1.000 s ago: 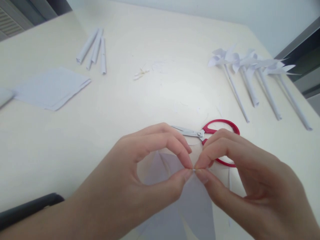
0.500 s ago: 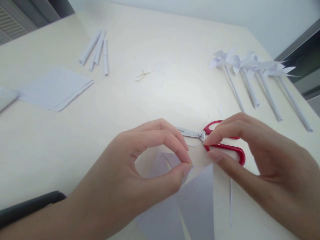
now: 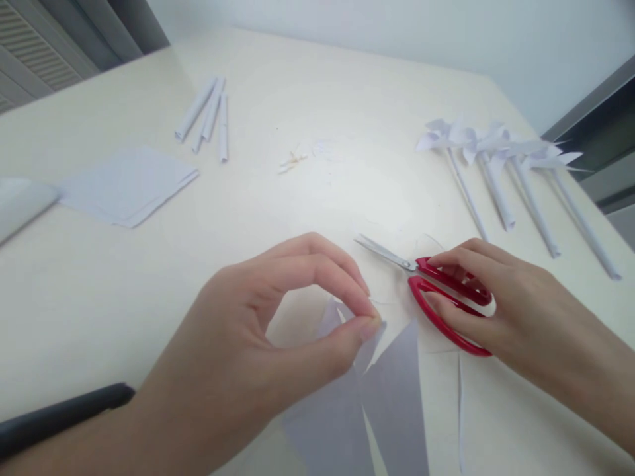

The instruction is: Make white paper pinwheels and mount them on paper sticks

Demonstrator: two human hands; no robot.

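Between thumb and fingertips, my left hand (image 3: 292,330) pinches a corner of a slit white paper sheet (image 3: 397,403). The sheet's cut flaps spread below and to the right of that hand, and part of it is hidden behind the hand. My right hand (image 3: 501,291) grips the red handles of a pair of scissors (image 3: 421,277), thumb and fingers around the loops. The scissors' blades point up and left, a little above the paper and apart from it.
Paper pinwheels (image 3: 496,145) on rolled sticks lie at the back right. Rolled paper tubes (image 3: 213,119) and stacked paper squares (image 3: 133,185) lie at the left. Small cotton swab pieces (image 3: 292,162) sit mid-table. A thin paper strip (image 3: 461,410) lies at the right of the sheet.
My right hand has taken hold of the scissors by the handles, turning them slightly. My left hand keeps its pinch on the paper corner. The view has shifted a little.
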